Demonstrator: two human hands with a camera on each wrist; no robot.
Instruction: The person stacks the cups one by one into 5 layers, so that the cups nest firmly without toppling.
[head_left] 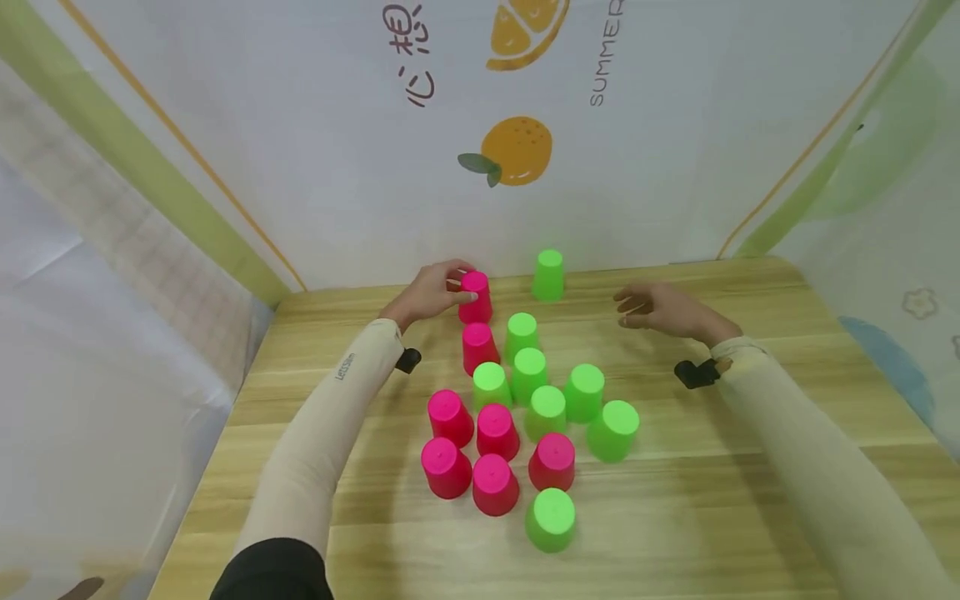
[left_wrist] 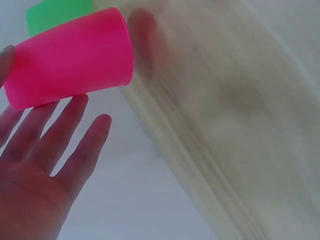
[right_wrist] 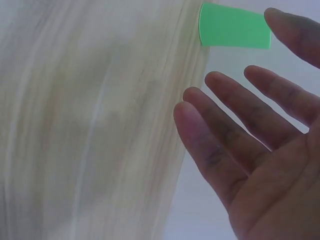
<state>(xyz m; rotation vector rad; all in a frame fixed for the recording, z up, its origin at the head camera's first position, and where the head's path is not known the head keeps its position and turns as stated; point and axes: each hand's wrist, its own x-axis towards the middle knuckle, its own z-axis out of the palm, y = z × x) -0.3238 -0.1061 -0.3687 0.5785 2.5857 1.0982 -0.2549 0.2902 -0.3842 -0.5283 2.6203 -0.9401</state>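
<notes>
A: Fifteen cups (head_left: pixel 529 375) on the table (head_left: pixel 675 533), seven pink, eight green. Reading the head view as a clock face centred on them, with 12 at the far edge, where to find the left hand (head_left: pixel 431 293)?

B: At about 11, forearm in a pale sleeve (head_left: pixel 315 462), slanting up from about 8.

A: Gripping anything?

B: Yes, a pink cup (head_left: pixel 475 297), between 11 and 12. Thumb (left_wrist: pixel 4 62) on one side, fingers (left_wrist: pixel 60 125) reaching along the other. Mouth down in the head view; touching the table or just above, impossible to tell.

A: And around that cup?

B: A second pink one (head_left: pixel 479 350) near its 6, a green cup (head_left: pixel 549 277) between its 2 and 3.

A: Now the right hand (head_left: pixel 660 310)?

B: At about 1, forearm slanting in from about 4, fingertips pointing toward 9. Holding nothing: fingers loosely extended, thumb held apart, palm in sight of the wrist camera. Near the far green cup, but clear of it.

A: Elsewhere?

B: Four pink ones (head_left: pixel 497 433) bunched between 8 and 9, a green one (head_left: pixel 551 521) at 6. Beyond 12, a white cloth (head_left: pixel 360 192) with printed fruit.
</notes>
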